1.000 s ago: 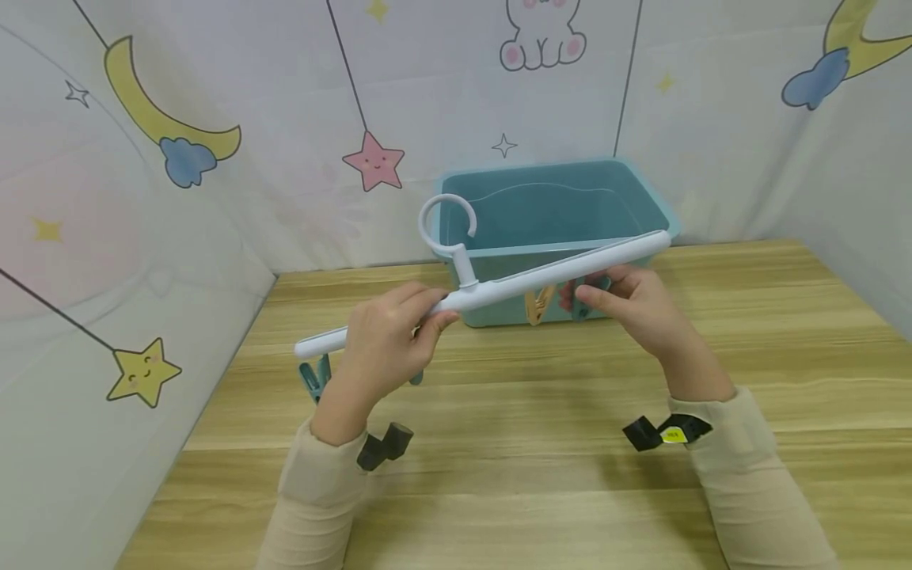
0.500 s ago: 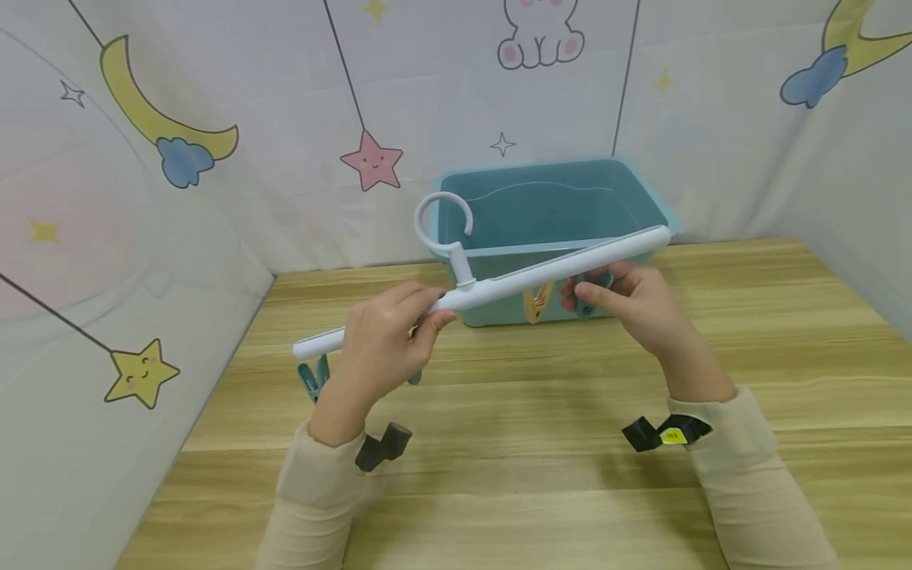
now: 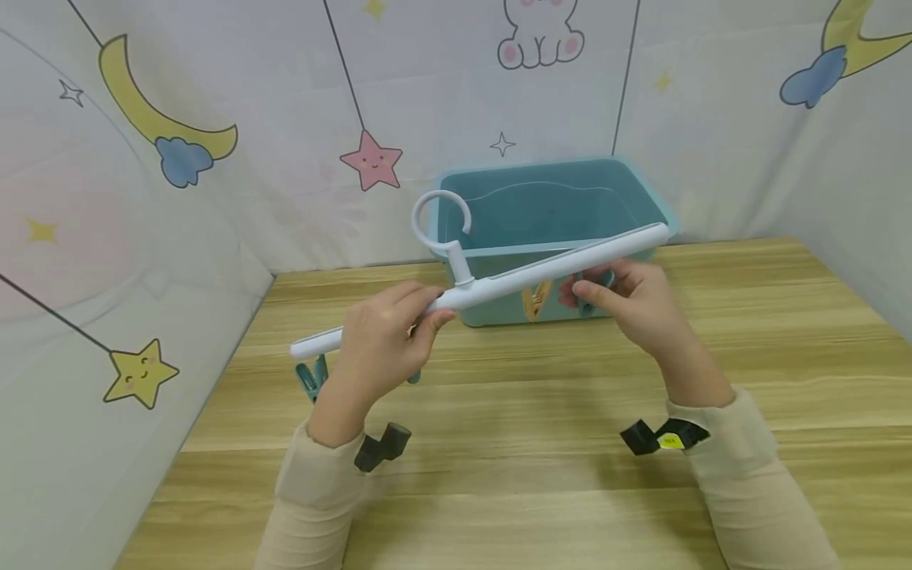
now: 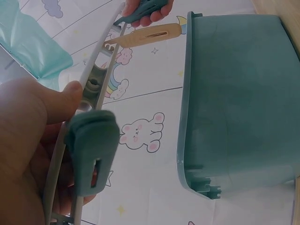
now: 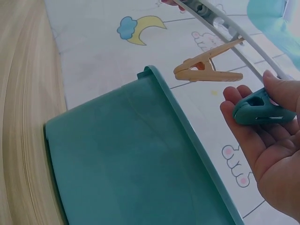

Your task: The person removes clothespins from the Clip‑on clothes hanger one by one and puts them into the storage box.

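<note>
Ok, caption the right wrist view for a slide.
Right hand pinches a teal plastic clothespin on a white hanger bar, beside a hanging beige clothespin, above a teal plastic bin.

White hanger bar (image 3: 499, 281): smooth plastic, slight sheen. Teal clip (image 5: 262, 108) pinched in the right hand (image 3: 634, 305): matt plastic, smooth. Tan clip (image 5: 208, 65) on the bar: matt, plastic or wood cannot be told. Teal bin (image 3: 549, 210): smooth plastic, semi-gloss walls. Worktop (image 3: 527, 443): light wood-grain surface, low sheen. Backdrop (image 3: 285, 119): printed cloth-like sheet, matt, faint creases. Sleeves (image 3: 317, 499): beige knit fabric, matt, soft. Wrist straps (image 3: 381, 447): black, matt.
</note>
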A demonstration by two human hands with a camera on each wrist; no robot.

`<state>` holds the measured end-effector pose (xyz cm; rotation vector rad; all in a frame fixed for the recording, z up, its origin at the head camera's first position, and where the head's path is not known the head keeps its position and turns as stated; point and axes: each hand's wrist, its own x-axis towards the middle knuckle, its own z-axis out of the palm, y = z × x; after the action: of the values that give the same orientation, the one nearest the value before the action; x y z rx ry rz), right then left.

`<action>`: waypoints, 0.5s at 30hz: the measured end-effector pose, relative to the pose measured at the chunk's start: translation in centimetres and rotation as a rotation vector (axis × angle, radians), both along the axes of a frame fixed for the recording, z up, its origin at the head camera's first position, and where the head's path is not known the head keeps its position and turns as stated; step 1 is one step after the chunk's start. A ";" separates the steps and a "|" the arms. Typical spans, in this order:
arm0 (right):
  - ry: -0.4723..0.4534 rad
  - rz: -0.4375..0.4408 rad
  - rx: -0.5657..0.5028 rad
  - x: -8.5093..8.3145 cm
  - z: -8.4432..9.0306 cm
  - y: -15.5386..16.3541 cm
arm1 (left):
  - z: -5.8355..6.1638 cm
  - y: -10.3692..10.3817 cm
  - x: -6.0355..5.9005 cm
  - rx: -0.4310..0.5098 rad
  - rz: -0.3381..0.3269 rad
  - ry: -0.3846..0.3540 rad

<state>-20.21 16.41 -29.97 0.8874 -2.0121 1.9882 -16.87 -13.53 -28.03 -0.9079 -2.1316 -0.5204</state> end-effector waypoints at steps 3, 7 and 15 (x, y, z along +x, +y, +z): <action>0.005 -0.015 -0.007 0.2 0.1 -0.1 | 0.0 0.0 0.0 -0.001 0.000 0.004; 0.017 -0.024 -0.028 0.3 0.2 -0.4 | 0.0 0.0 0.0 0.001 0.000 0.003; 0.048 -0.189 0.056 0.9 0.6 -0.7 | 0.1 0.0 0.1 0.006 0.001 0.013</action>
<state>-19.32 15.66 -29.42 0.7190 -2.0509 1.8013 -16.81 -13.49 -27.95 -0.9048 -2.1176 -0.5183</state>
